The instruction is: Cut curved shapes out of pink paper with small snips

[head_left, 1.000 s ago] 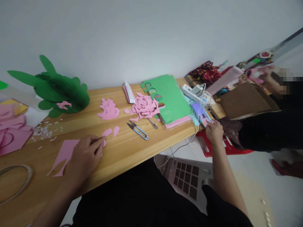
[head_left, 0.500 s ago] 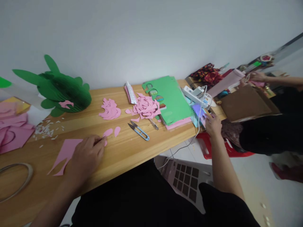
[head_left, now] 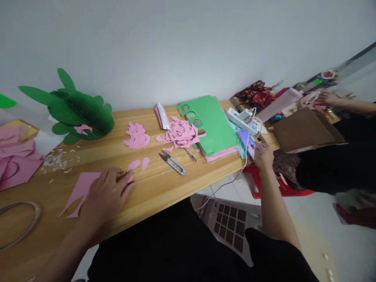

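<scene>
My left hand [head_left: 107, 192] lies on the wooden table, fingers a little apart, with its fingertips beside small cut pink paper petals [head_left: 134, 164]. Under and beside that hand is a larger pink paper sheet [head_left: 84, 184] with a curved cut. My right hand [head_left: 264, 155] reaches out to the right, a finger touching the lit screen of a phone [head_left: 247, 141]; some of its fingers are hidden. Between my hands lie blue-handled thread snips [head_left: 172, 162], a pen [head_left: 191, 155] and a heap of pink paper scraps [head_left: 182, 133]. Stacked pink cut pieces [head_left: 136, 136] lie farther back.
A green folded-paper piece [head_left: 79, 111] stands at the back left, near white bits [head_left: 57, 160] and a tape ring [head_left: 37, 215]. Green sheets [head_left: 213, 121], a glue tube [head_left: 162, 116] and a power strip [head_left: 239, 117] with a hanging cable lie rightward. A co-worker's hand [head_left: 327, 98] is at far right.
My left hand's fingers have spread and come away from the small pink petal they were pinching. My right hand stays at the phone. The co-worker's hand has shifted slightly.
</scene>
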{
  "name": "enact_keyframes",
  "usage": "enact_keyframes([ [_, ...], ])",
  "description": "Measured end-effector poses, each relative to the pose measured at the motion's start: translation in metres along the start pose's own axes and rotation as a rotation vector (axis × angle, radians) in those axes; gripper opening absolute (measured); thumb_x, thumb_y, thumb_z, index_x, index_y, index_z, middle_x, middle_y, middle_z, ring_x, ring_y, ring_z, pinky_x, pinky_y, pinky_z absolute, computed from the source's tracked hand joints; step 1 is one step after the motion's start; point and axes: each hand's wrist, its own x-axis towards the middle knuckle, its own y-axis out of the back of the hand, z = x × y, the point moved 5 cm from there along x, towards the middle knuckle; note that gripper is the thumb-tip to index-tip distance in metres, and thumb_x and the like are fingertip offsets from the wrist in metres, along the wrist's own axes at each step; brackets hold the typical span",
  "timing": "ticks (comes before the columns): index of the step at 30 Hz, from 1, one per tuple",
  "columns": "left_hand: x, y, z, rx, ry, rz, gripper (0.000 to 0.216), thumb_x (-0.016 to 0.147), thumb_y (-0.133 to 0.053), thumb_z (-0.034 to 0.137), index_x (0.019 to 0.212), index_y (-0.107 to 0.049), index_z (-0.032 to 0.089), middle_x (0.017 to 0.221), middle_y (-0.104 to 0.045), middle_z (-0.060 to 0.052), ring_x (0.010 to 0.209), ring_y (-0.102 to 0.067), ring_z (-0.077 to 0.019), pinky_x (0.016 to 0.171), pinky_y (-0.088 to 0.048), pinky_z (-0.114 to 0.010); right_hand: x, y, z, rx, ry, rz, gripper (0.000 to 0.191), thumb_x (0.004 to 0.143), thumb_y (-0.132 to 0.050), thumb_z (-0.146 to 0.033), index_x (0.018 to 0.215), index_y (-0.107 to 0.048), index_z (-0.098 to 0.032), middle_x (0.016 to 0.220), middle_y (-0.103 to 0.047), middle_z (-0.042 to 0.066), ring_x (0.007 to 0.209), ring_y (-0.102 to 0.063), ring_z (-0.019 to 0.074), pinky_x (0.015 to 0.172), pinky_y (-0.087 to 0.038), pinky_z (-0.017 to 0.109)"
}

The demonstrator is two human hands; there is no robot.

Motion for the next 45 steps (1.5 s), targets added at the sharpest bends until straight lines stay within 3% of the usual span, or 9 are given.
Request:
enact_keyframes([
  [7,-0.001,0.002,0.008,0.074,0.016,-0.093,0.044,0.094,-0.038,0.035,0.117,-0.068,0.012,0.104,-0.064,-0.021,0.100,-0.059,-0.0372,0.076,-0.051,-0.047,-0.013,0.029,-0.008,0.070,-0.128,0.179,0.046,0.080,-0.036,-0.014,0.111,-0.069,-0.005,0.099,-0.065,0.022,0.091,-0.058,0.0315,0.077,-0.044,0.043],
  [10,0.000,0.003,0.009,0.067,0.018,-0.095,0.045,0.094,-0.039,0.036,0.117,-0.068,0.010,0.104,-0.064,-0.022,0.099,-0.058,-0.0379,0.077,-0.050,-0.048,-0.028,0.038,-0.028,0.114,-0.130,0.203,0.043,0.078,-0.035,-0.014,0.102,-0.070,-0.007,0.091,-0.067,0.021,0.085,-0.059,0.0307,0.073,-0.044,0.042],
  [14,0.003,0.003,0.004,-0.007,0.056,-0.094,0.044,0.094,-0.038,0.035,0.114,-0.070,0.013,0.105,-0.062,-0.020,0.102,-0.058,-0.0359,0.081,-0.050,-0.046,-0.069,0.036,-0.091,0.226,0.074,0.065,0.034,0.080,-0.040,-0.020,0.092,-0.071,-0.014,0.088,-0.072,0.015,0.079,-0.063,0.0273,0.070,-0.046,0.036],
  [20,0.001,0.001,-0.005,-0.065,0.166,-0.089,0.037,0.093,-0.044,0.034,0.113,-0.072,0.021,0.121,-0.058,-0.019,0.114,-0.053,-0.0367,0.090,-0.047,-0.051,-0.164,0.015,-0.213,0.412,0.491,-0.275,0.027,0.080,-0.047,-0.014,0.091,-0.071,-0.020,0.088,-0.076,0.007,0.075,-0.069,0.0193,0.067,-0.051,0.026],
  [25,-0.003,0.000,-0.005,-0.066,0.120,-0.016,0.037,0.094,-0.042,0.036,0.112,-0.072,0.024,0.122,-0.058,-0.018,0.114,-0.052,-0.0367,0.089,-0.047,-0.053,-0.216,0.002,-0.274,0.449,0.660,-0.422,0.027,0.080,-0.049,-0.009,0.096,-0.069,-0.019,0.096,-0.077,0.007,0.086,-0.071,0.0201,0.075,-0.052,0.027],
  [30,-0.004,-0.001,-0.005,-0.121,0.110,0.042,0.035,0.092,-0.045,0.036,0.110,-0.072,0.025,0.119,-0.061,-0.016,0.115,-0.053,-0.0356,0.090,-0.047,-0.052,-0.233,-0.009,-0.294,0.404,0.691,-0.460,0.024,0.084,-0.049,-0.011,0.099,-0.066,-0.019,0.098,-0.075,0.009,0.088,-0.069,0.0221,0.078,-0.050,0.030],
  [38,0.012,-0.006,-0.022,-0.269,0.172,-0.002,0.038,0.089,-0.044,0.039,0.097,-0.076,0.022,0.119,-0.061,-0.016,0.116,-0.051,-0.0372,0.095,-0.042,-0.052,-0.235,-0.014,-0.300,0.324,0.700,-0.439,0.020,0.088,-0.047,-0.012,0.099,-0.064,-0.015,0.096,-0.073,0.012,0.088,-0.067,0.0231,0.074,-0.046,0.030],
  [45,0.028,0.001,-0.016,-0.263,0.211,0.009,0.026,0.083,-0.052,0.031,0.090,-0.075,0.019,0.106,-0.063,-0.012,0.107,-0.055,-0.0317,0.096,-0.043,-0.047,-0.236,-0.011,-0.300,0.320,0.689,-0.411,0.017,0.090,-0.048,-0.015,0.096,-0.064,-0.016,0.093,-0.073,0.011,0.084,-0.066,0.0216,0.069,-0.044,0.027],
])
